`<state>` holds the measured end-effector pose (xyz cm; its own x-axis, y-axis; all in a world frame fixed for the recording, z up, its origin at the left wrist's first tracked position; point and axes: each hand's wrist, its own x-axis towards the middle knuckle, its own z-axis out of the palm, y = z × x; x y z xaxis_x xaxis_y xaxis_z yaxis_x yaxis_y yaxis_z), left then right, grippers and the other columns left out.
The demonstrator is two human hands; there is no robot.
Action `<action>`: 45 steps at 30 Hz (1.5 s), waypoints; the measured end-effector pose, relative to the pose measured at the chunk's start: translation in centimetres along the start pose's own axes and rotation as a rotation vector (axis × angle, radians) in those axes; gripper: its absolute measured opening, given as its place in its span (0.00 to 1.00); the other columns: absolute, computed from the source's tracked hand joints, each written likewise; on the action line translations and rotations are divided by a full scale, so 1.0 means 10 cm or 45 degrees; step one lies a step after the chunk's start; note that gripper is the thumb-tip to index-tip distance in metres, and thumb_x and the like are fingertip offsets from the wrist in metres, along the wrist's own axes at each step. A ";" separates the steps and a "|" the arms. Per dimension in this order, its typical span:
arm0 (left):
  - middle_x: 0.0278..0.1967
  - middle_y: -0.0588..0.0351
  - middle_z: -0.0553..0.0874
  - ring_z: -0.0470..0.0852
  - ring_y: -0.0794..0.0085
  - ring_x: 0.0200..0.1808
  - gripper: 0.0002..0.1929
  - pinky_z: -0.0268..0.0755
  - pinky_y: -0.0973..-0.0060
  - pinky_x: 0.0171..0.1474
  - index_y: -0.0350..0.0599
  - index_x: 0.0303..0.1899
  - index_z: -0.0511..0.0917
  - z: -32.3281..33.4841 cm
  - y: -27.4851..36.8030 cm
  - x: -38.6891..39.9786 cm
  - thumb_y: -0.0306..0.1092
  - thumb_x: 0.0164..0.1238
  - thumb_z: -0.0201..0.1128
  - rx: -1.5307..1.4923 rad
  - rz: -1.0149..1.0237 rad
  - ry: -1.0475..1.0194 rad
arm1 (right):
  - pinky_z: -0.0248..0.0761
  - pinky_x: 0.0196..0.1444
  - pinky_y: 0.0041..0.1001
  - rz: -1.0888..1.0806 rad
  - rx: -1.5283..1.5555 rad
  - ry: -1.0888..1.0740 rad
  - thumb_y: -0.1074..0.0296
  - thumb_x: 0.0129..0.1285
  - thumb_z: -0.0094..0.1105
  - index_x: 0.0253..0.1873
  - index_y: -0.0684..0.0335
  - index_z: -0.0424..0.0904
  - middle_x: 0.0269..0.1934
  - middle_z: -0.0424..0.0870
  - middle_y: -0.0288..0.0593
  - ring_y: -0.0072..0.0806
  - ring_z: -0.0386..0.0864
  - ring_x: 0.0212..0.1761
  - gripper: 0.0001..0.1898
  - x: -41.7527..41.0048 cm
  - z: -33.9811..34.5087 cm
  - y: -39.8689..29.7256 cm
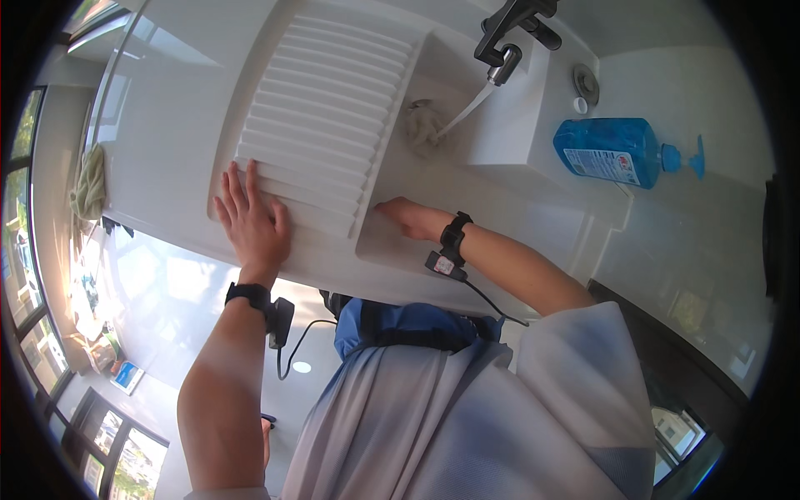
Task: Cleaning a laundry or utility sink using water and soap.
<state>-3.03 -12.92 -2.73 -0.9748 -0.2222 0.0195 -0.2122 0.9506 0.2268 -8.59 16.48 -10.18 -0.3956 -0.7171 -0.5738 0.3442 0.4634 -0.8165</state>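
Note:
My left hand [253, 228] lies palm down on the near left part of a white ribbed washboard [322, 106], fingers spread and holding nothing. The washboard is built into a white laundry sink. My right hand [409, 215] is down in the sink basin [431, 181], beside the wall under the washboard's right edge. Its fingertips are hidden, so whether it holds anything is unclear. Water runs from a dark faucet [505, 65] onto a pale, crumpled-looking mass [426, 128] near the drain; I cannot tell whether that is cloth or churning water.
A blue pump bottle [606, 152] lies on the right ledge, near a round metal drain cover [585, 84] and a small white cap [580, 105]. A green cloth [90, 182] hangs at far left. Cables trail from both black wrist straps [453, 237]. A blue waist bag [406, 325] sits against the sink's front.

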 end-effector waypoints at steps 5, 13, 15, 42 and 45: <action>0.83 0.46 0.56 0.48 0.49 0.85 0.38 0.35 0.42 0.83 0.54 0.82 0.55 -0.02 0.01 0.00 0.40 0.71 0.52 -0.004 0.013 0.006 | 0.80 0.58 0.33 0.533 0.941 0.111 0.66 0.76 0.58 0.59 0.73 0.81 0.56 0.86 0.48 0.33 0.86 0.55 0.16 0.07 0.07 0.01; 0.83 0.45 0.56 0.49 0.48 0.85 0.38 0.36 0.42 0.83 0.54 0.82 0.56 0.00 0.02 0.01 0.39 0.70 0.52 0.005 0.011 0.009 | 0.77 0.67 0.35 0.509 1.098 -0.187 0.64 0.79 0.52 0.64 0.70 0.79 0.60 0.85 0.46 0.33 0.84 0.60 0.18 -0.06 -0.01 -0.16; 0.83 0.45 0.56 0.49 0.48 0.85 0.38 0.36 0.43 0.83 0.54 0.82 0.56 0.00 0.02 0.02 0.39 0.70 0.52 0.005 0.000 -0.001 | 0.77 0.68 0.35 0.507 1.142 -0.228 0.64 0.79 0.52 0.64 0.70 0.79 0.60 0.85 0.46 0.33 0.84 0.60 0.19 -0.11 -0.05 -0.23; 0.82 0.45 0.58 0.49 0.49 0.85 0.37 0.35 0.43 0.84 0.50 0.80 0.61 -0.16 0.11 0.01 0.36 0.68 0.55 -0.125 -0.064 -0.032 | 0.77 0.68 0.42 -0.342 2.000 0.906 0.58 0.80 0.44 0.65 0.62 0.78 0.60 0.86 0.47 0.40 0.84 0.62 0.20 0.53 -0.80 0.25; 0.82 0.45 0.58 0.49 0.48 0.85 0.37 0.34 0.43 0.84 0.50 0.80 0.61 -0.16 0.09 0.01 0.37 0.68 0.55 -0.120 -0.058 -0.027 | 0.77 0.67 0.41 -0.375 2.009 0.963 0.57 0.79 0.45 0.62 0.62 0.80 0.57 0.87 0.45 0.38 0.84 0.60 0.19 0.56 -0.81 0.29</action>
<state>-3.20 -12.44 -0.92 -0.9658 -0.2589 -0.0133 -0.2496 0.9147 0.3178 -16.74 17.99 -16.26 -0.7017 -0.0912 -0.7066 0.4301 -0.8449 -0.3180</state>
